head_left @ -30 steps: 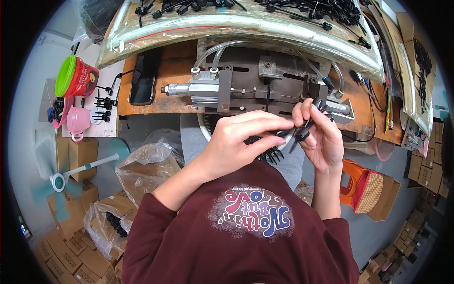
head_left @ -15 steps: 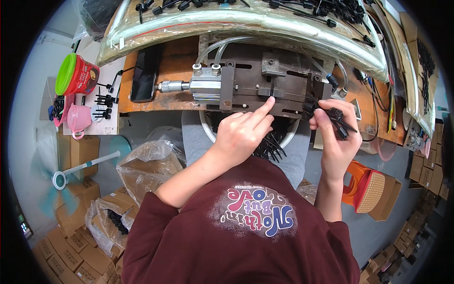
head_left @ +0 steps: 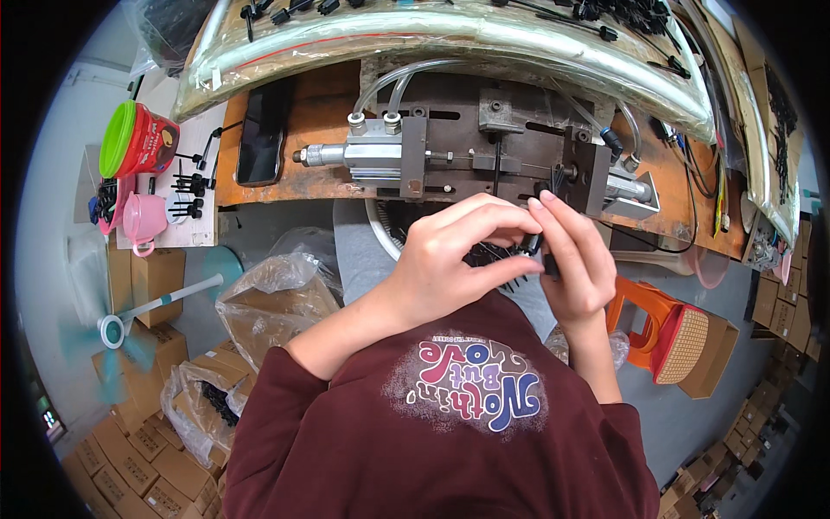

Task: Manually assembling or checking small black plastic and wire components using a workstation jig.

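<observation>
My right hand [head_left: 577,264] is closed round a few thin black plastic parts [head_left: 546,188] with knobbed ends. Thumb and fingers of my left hand [head_left: 445,255] pinch one of these black parts from the other side, so the two hands meet just in front of the metal fixture [head_left: 458,186]. In the middle of that dark fixture, a thin black rod lies across a small block [head_left: 495,163]. A silver air cylinder [head_left: 376,160] sits at its left end, another [head_left: 624,186] at its right. Behind my hands, a pile of black parts [head_left: 487,254] partly shows in my lap.
A plastic-wrapped shelf [head_left: 450,35] with many black parts spans the back. On the left are a black phone [head_left: 262,138], a red tub [head_left: 156,143] and a pink cup [head_left: 143,216]. An orange stool [head_left: 640,324] stands right, a fan [head_left: 112,330] and boxes left.
My left hand has left the fixture's middle block and come right and nearer me. My right hand has moved left and down with the black parts, and the hands now meet.
</observation>
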The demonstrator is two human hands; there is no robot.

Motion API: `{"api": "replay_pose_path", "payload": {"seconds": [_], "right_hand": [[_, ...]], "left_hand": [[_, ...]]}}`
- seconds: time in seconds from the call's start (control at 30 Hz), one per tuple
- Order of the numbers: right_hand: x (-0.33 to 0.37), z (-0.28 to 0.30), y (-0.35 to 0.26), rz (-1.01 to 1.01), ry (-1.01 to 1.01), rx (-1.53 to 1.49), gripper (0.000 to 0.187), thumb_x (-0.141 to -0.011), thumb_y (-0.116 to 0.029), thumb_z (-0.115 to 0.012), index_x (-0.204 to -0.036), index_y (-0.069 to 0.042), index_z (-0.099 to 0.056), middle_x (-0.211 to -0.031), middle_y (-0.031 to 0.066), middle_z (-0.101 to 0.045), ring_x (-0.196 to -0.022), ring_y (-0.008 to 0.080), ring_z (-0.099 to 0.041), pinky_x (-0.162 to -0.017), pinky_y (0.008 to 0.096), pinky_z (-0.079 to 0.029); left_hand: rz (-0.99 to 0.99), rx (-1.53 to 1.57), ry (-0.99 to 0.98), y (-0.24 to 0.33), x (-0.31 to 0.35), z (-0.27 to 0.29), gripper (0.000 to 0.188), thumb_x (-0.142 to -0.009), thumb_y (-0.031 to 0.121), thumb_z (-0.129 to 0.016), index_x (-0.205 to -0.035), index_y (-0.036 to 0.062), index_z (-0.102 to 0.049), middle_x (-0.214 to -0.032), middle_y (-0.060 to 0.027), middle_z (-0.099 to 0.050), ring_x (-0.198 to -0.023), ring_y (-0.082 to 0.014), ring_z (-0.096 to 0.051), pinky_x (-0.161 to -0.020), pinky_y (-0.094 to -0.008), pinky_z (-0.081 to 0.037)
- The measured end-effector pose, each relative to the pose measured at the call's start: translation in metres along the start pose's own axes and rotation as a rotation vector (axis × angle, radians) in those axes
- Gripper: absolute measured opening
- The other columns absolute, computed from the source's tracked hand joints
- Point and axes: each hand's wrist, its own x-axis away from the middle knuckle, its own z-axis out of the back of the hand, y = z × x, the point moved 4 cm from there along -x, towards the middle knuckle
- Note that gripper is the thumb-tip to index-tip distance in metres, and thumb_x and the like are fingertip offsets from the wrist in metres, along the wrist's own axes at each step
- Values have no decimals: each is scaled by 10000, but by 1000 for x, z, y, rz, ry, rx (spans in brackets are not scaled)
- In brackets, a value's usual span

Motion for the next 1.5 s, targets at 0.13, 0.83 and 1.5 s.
{"api": "replay_pose_path", "payload": {"seconds": [0.13, 0.83, 1.5], "right_hand": [[-1, -6, 2, -48, 33, -31, 481, -610, 72, -659, -1089, 71, -700, -1081, 207, -679, -861, 296, -684, -725, 348, -556], [17, 3, 37, -1047, 104, -924, 118, -841, 40, -723, -922, 60, -639, -750, 102, -685, -531, 86, -590, -470, 193, -447], [18, 8, 40, -744, 203, -1044, 632, -1068, -382, -237, -1243, 161, -509, -1214, 285, -595, -1040, 328, -657, -931, 411, -496]], "left_hand": [[50, -44, 46, 1, 3, 4, 254, -782, 35, -779, -1019, 16, -690, -948, -84, -660, -767, -167, -676, -699, -286, -589], [-173, -682, -64, -18, 2, -4, 336, -706, 146, -815, -1008, 48, -706, -1155, -93, -703, -751, -196, -692, -691, -301, -546], [-188, -879, -94, -30, 13, -11, 217, -787, 131, -763, -957, 30, -673, -1286, -142, -631, -748, -196, -697, -650, -287, -563]]}}
